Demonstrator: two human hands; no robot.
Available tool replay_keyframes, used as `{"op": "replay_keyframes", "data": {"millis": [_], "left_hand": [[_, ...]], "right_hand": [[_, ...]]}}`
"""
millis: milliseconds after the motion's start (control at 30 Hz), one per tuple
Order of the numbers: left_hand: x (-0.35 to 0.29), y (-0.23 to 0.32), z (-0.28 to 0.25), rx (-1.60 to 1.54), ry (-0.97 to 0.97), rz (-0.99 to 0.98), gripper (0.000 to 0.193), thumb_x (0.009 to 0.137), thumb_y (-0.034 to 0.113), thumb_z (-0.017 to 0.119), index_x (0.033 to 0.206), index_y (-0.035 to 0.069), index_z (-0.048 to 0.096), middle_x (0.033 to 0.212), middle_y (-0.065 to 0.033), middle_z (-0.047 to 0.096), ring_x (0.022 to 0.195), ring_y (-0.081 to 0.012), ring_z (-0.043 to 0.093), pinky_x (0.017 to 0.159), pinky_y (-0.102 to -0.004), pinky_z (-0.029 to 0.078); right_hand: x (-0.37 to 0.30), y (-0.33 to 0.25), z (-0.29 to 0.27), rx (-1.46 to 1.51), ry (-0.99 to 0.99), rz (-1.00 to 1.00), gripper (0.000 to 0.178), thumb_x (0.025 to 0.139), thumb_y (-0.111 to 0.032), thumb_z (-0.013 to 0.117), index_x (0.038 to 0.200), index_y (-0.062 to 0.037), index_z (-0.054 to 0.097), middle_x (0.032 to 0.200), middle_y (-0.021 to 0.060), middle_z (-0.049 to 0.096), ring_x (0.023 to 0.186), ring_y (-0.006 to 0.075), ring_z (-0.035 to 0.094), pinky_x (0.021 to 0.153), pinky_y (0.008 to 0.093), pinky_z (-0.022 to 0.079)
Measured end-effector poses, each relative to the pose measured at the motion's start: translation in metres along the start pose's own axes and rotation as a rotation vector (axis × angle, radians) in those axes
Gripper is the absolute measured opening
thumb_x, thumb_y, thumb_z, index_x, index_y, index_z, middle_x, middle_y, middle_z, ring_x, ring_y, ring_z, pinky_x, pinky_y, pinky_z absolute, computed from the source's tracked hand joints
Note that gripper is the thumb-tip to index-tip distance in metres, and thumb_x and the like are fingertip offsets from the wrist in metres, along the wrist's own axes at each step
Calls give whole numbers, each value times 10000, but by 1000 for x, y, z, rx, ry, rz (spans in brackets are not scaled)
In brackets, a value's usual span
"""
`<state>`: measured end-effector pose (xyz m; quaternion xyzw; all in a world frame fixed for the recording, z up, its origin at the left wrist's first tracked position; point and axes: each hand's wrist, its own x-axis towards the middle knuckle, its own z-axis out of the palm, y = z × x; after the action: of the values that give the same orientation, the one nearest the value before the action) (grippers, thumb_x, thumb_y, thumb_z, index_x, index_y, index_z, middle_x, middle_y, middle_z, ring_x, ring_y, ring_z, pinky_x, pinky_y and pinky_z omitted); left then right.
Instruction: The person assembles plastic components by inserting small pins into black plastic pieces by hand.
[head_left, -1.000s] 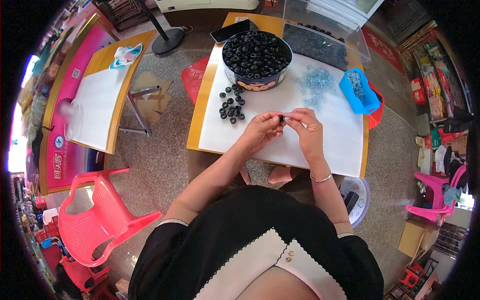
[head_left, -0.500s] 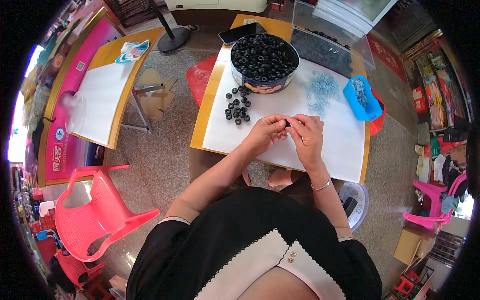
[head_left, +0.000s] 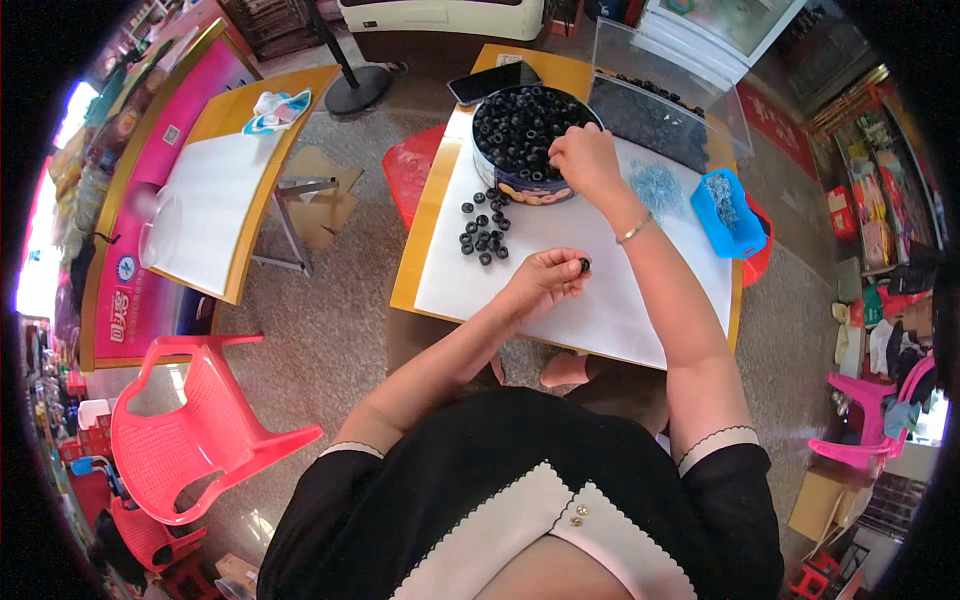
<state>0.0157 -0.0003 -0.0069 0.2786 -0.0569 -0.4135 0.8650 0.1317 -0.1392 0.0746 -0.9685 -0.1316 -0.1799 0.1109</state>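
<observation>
Between the thumb and fingertips of my left hand (head_left: pixel 543 283) is a small black round piece with a hole (head_left: pixel 585 265), held over the white sheet near the table's front. My right hand (head_left: pixel 588 160) reaches over the right rim of a round tub (head_left: pixel 530 192) heaped with similar black pieces (head_left: pixel 525 125). Its fingers are curled together at the pile, and whatever they pinch is hidden. Several loose black pieces (head_left: pixel 483 236) lie on the sheet left of my hands, in front of the tub. Small clear-blue pieces (head_left: pixel 656 188) are spread to the right of it.
A blue basket (head_left: pixel 742 238) of clear-blue pieces sits at the table's right edge. Behind it stands a transparent bin (head_left: pixel 668 95) with black pieces. A phone (head_left: pixel 493 82) lies behind the tub. A pink chair (head_left: pixel 205 425) and a second table (head_left: pixel 215 205) are at the left.
My right hand has left my left hand and moved up and away to the tub. My left hand stays near the front with the black piece. The view has shifted slightly.
</observation>
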Motion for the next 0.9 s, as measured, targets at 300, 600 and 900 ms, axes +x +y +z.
{"op": "replay_keyframes", "data": {"millis": [300, 600, 900], "left_hand": [[0, 3, 1, -6, 0, -13, 190, 873, 113, 588, 1029, 5, 585, 893, -67, 616, 762, -125, 572, 686, -253, 472], [-1, 2, -1, -74, -2, 36, 201, 887, 145, 568, 1040, 14, 577, 878, -65, 611, 725, -120, 557, 664, -249, 464], [0, 3, -2, -116, 12, 70, 197, 882, 164, 577, 1010, 14, 583, 859, -62, 605, 706, -120, 546, 653, -246, 458]], "right_hand": [[21, 2, 16, -111, -223, 63, 109, 715, -125, 624, 776, -93, 708, 775, 108, 652, 818, 286, 598, 712, 416, 400], [-55, -5, -41, 877, 34, 419, 136, 744, -109, 628, 856, -46, 671, 768, 49, 652, 740, 112, 579, 725, 253, 431], [-151, -31, -34, 1425, 98, 639, 157, 788, -15, 615, 942, 12, 622, 888, 34, 634, 795, 87, 562, 765, 216, 455]]}}
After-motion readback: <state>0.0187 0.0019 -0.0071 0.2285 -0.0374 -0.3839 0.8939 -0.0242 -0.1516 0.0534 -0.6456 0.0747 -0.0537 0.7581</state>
